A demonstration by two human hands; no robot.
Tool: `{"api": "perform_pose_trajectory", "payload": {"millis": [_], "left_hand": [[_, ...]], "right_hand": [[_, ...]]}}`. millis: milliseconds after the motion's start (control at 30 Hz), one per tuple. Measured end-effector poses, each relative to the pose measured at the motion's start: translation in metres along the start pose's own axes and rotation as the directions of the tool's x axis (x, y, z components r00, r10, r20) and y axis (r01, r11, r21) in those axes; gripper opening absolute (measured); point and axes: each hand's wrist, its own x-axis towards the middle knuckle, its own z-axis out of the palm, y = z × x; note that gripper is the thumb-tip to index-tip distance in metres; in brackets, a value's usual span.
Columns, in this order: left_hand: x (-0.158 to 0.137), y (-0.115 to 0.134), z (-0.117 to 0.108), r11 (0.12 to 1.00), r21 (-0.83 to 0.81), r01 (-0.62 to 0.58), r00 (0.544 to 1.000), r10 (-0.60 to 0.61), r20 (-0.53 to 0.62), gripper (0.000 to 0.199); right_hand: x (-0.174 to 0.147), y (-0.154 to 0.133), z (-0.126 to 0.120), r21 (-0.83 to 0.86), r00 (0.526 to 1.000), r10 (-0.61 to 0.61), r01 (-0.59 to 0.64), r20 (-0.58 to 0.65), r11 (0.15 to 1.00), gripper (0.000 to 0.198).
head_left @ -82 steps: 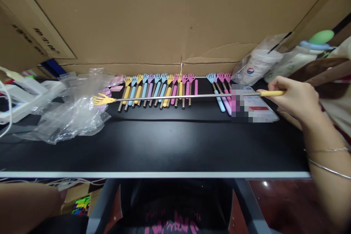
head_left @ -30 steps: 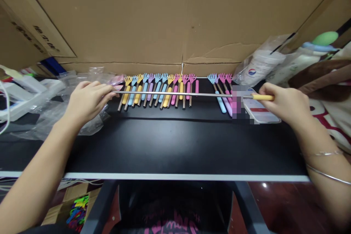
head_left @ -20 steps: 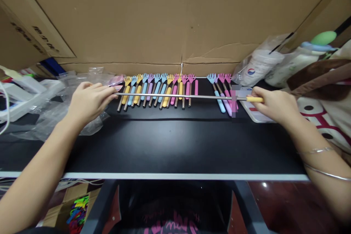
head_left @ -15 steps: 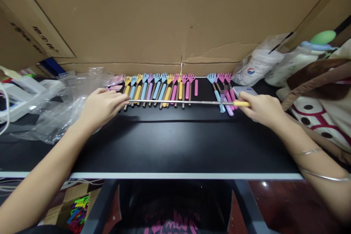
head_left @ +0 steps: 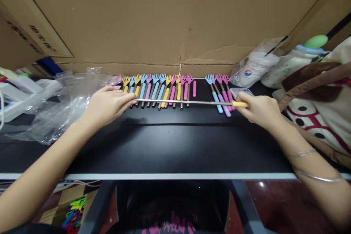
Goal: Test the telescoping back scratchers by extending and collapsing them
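An extended telescopic back scratcher (head_left: 175,101) stretches level above the black table between my hands. My right hand (head_left: 255,109) is closed around its yellow grip. At the other end, my left hand (head_left: 111,104) wraps the thin metal rod, and its fingers hide the scratcher's head. Behind the rod lies a row of shorter back scratchers (head_left: 155,89) in yellow, blue, purple and pink, claws toward the back. A smaller group of back scratchers (head_left: 219,95) rests near my right hand, beside a loose pink grip (head_left: 194,89).
Crumpled clear plastic bags (head_left: 63,106) and a white plastic holder (head_left: 19,98) lie at left. On the right are a phone (head_left: 240,93), a bagged cup (head_left: 252,69), a bottle (head_left: 296,65) and a cloth bag (head_left: 323,106). Cardboard (head_left: 123,18) walls the back.
My left hand has come slightly to the right, toward my right hand, and the visible stretch of rod is a little shorter. My right hand keeps its hold on the yellow grip.
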Motion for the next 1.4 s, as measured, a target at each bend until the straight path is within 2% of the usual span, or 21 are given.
{"api": "perform_pose_trajectory", "payload": {"millis": [167, 300, 433, 533, 700, 933, 1100, 1233, 1400], "left_hand": [[0.010, -0.007, -0.001, 0.999, -0.035, 0.010, 1.000, -0.009, 0.013, 0.048], [0.004, -0.007, 0.010, 0.996, -0.075, 0.038, 0.998, -0.034, 0.049, 0.048], [-0.006, -0.005, 0.019, 0.994, -0.079, 0.076, 0.992, -0.067, 0.104, 0.049], [-0.009, -0.004, 0.020, 0.997, -0.038, 0.067, 0.995, -0.064, 0.081, 0.050], [-0.007, -0.001, 0.020, 0.999, 0.047, 0.020, 0.999, -0.022, 0.050, 0.048], [0.002, 0.033, 0.018, 0.996, -0.067, -0.057, 0.998, 0.057, -0.001, 0.041], [0.011, 0.055, 0.011, 0.995, -0.039, -0.095, 0.995, 0.094, -0.018, 0.037], [0.017, 0.058, 0.010, 0.992, -0.018, -0.128, 0.990, 0.127, -0.057, 0.038], [0.029, 0.049, 0.007, 0.994, 0.029, -0.106, 0.994, 0.106, -0.017, 0.041]], "right_hand": [[-0.001, 0.006, 0.000, 0.021, 0.999, -0.027, 0.027, -0.017, 0.999, 0.027], [-0.004, 0.007, 0.000, 0.045, 0.982, -0.139, 0.146, -0.126, 0.988, 0.036], [-0.005, 0.005, 0.002, 0.059, 0.956, -0.236, 0.249, -0.176, 0.967, 0.045], [-0.005, 0.003, 0.001, 0.041, 0.961, -0.220, 0.230, -0.170, 0.972, 0.049], [-0.006, -0.001, -0.002, 0.010, 0.981, -0.182, 0.183, -0.059, 0.983, 0.046], [-0.010, -0.021, 0.000, 0.007, 0.948, -0.299, 0.301, -0.111, 0.954, 0.050], [-0.012, -0.036, 0.004, 0.004, 0.931, -0.331, 0.336, -0.152, 0.942, 0.053], [-0.010, -0.037, 0.005, 0.019, 0.932, -0.330, 0.337, -0.153, 0.941, 0.055], [-0.005, -0.033, -0.003, 0.002, 0.949, -0.286, 0.289, -0.132, 0.957, 0.055]]}}
